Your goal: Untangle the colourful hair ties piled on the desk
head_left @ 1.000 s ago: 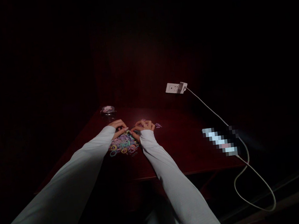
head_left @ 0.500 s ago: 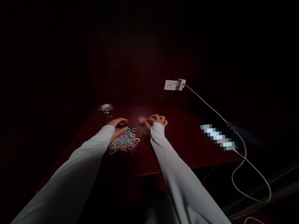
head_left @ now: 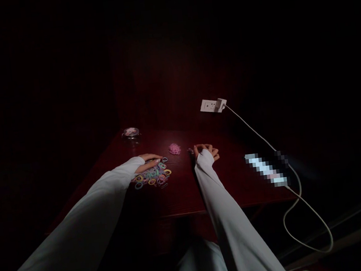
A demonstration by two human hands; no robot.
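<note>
Several colourful bands form a loose pile (head_left: 152, 176) on the dark red table (head_left: 175, 201). My left hand (head_left: 151, 161) rests over the pile's upper edge, fingers stretched out and apart from the thumb. A small pink heap (head_left: 174, 149) of bands lies between my hands, touched by neither. To its right, my right hand (head_left: 205, 151) is at the table with bent fingers. Beside its fingertips is a small pinkish bit (head_left: 190, 151); whether the fingers hold it is too dark to tell.
A clear round jar (head_left: 131, 133) with a pinkish top stands at the back left. A white socket (head_left: 213, 105) with a plugged-in charger is on the wall. Its white cable (head_left: 247, 123) runs to a blurred-out device (head_left: 265, 170) at the table's right.
My right hand has moved right, away from the pink heap, which now shows whole. My left hand has lowered slightly over the pile. The view has shifted a little.
</note>
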